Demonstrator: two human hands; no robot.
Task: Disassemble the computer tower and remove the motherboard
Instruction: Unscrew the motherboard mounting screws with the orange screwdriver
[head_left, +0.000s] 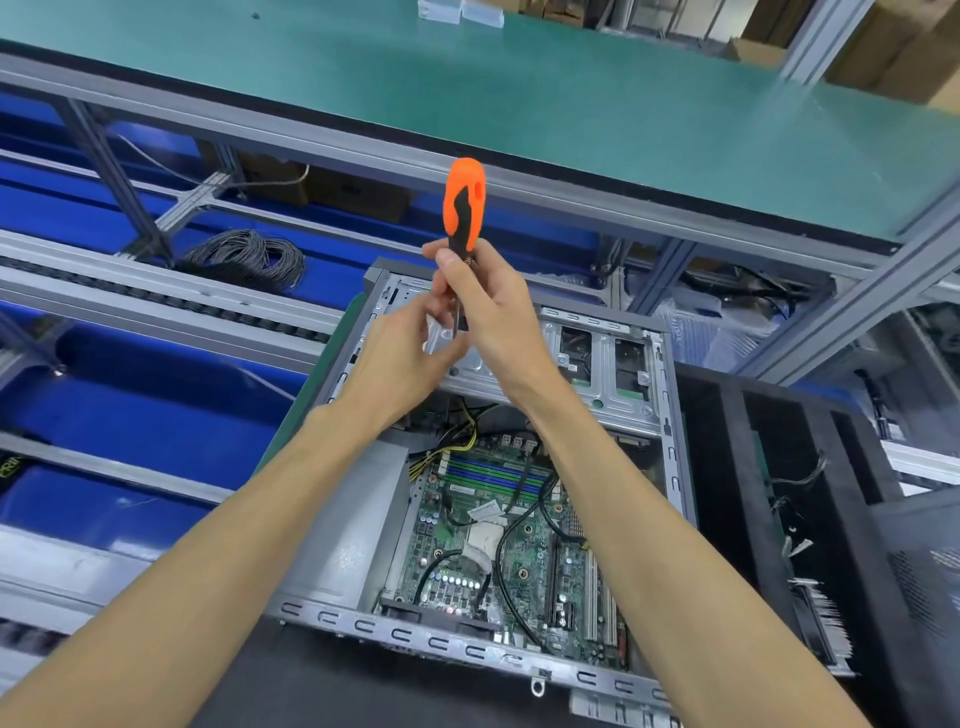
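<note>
An open grey computer tower (675, 415) lies on its side on the bench. The green motherboard (524, 545) shows inside it, crossed by black cables. A silver drive cage (602, 364) spans the far half of the case. My right hand (493, 312) grips an orange and black screwdriver (464, 200) low on its handle, holding it upright above the drive cage. My left hand (400, 353) is raised beside it, its fingertips at the screwdriver's shaft; the tip is hidden behind the hands.
A grey power supply box (343, 540) fills the case's left side. Black panels (779, 467) and a finned heatsink (821, 623) lie to the right. A coil of black cable (244, 257) sits on blue bins at the left. A green shelf (519, 93) overhangs.
</note>
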